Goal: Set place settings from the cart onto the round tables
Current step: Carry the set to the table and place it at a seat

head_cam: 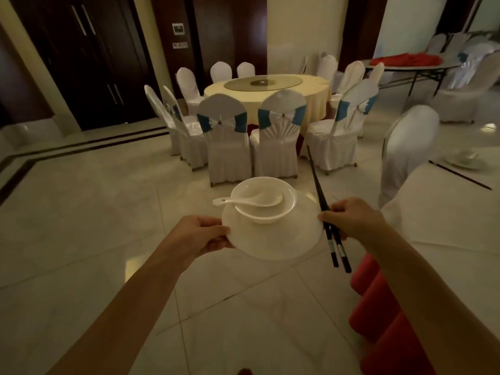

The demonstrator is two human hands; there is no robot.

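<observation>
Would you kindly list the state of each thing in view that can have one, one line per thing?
Left hand: grips the plate's left rim.
Right hand: pinches the chopsticks, touches the plate's right rim.
Plate: carried level above the floor.
Bowl: upright on the plate.
Spoon: lying in the bowl, handle over its left rim.
Chopsticks: held, tips pointing away.
Double doors: closed.
</observation>
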